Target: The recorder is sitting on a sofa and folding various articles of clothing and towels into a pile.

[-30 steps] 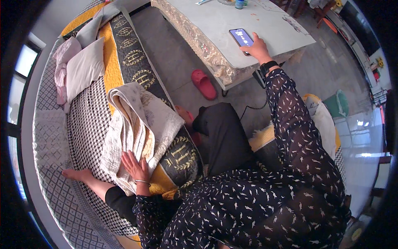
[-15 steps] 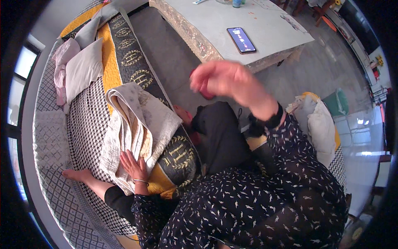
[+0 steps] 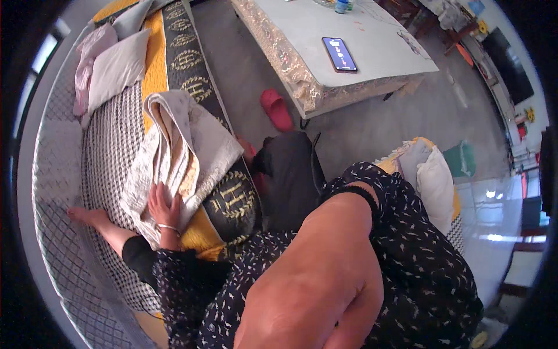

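Observation:
A folded pale quilted cover (image 3: 209,148) with a floral pattern lies on the sofa, its layers bulging into a loop at the far end. My left hand (image 3: 164,205) rests flat on its near edge, fingers stretched out and gripping nothing. Large and close at the bottom of the view is my right hand (image 3: 314,285), raised in front of my body. Its back and wrist show, with a dark band at the sleeve; the fingers run out of the frame, so what they do is hidden.
The sofa carries a black-and-yellow cover (image 3: 235,200) and a pale cushion (image 3: 119,70). A phone (image 3: 339,55) lies on the cloth-covered table (image 3: 383,67). On the floor is a red slipper (image 3: 276,110). Right of me are a white cushion (image 3: 435,183) and a green bin (image 3: 461,159).
My right hand has come back from over the floor toward me, now close and low in view. My left hand stays on the quilted cover. The whole view has shifted slightly.

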The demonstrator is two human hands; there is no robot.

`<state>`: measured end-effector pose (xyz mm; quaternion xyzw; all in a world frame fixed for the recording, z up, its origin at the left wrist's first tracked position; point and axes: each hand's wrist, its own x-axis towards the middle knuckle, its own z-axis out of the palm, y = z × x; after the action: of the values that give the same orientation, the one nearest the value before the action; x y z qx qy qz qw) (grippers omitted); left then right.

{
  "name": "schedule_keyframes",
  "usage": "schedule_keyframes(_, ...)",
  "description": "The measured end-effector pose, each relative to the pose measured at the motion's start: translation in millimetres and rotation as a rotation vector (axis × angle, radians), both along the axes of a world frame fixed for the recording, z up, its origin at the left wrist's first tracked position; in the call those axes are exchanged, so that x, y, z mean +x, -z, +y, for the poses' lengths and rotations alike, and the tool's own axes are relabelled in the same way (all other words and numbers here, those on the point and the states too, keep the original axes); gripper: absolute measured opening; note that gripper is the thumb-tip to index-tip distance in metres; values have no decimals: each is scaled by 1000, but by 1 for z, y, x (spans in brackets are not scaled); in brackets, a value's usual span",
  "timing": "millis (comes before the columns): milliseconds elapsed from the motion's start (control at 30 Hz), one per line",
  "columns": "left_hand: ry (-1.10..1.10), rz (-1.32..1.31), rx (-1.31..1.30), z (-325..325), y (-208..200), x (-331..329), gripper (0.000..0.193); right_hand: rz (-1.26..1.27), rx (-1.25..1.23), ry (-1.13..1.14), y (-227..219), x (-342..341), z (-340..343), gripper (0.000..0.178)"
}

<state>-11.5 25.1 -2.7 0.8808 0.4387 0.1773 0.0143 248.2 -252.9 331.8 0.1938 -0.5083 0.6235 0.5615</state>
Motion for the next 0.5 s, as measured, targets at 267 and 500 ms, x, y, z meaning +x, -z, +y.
schedule_keyframes(267, -81, -55, 192, 32, -20, -16, 85, -277, 212, 88, 13, -8, 25, 39)
schedule_keyframes(500, -139, -265, 209, 21, -54, -18, 89, -1088, -514, 529, 86, 43, 85, 33)
